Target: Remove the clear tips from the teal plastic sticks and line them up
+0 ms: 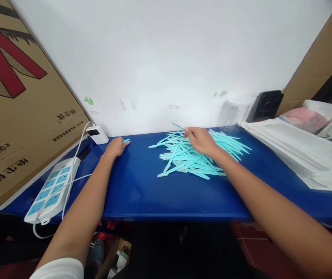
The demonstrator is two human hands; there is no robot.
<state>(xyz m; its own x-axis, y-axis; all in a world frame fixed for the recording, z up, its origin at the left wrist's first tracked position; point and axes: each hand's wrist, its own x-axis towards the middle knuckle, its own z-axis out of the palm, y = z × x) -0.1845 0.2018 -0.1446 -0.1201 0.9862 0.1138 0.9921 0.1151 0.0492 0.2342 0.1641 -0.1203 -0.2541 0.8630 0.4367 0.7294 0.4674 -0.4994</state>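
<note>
A loose pile of mint-green eyebrow razors [191,162] lies on the blue table, their slim handles pointing many ways and some with pale blade ends. Above the pile's back edge, my right hand [200,140] pinches one razor [178,126], which sticks out to the left of the fingertips. My left hand [116,147] is closed at the table's far left, with a short piece of a mint-green razor [126,140] showing at its fingers. How many razors the left hand holds cannot be made out.
Left of my arm lies a white power strip [54,190] with a cable, and a small white device with a dark display [97,134] stands behind. White flat packages [296,151], a clear cup [234,114] and a black object [267,104] are at right. A wall closes the back.
</note>
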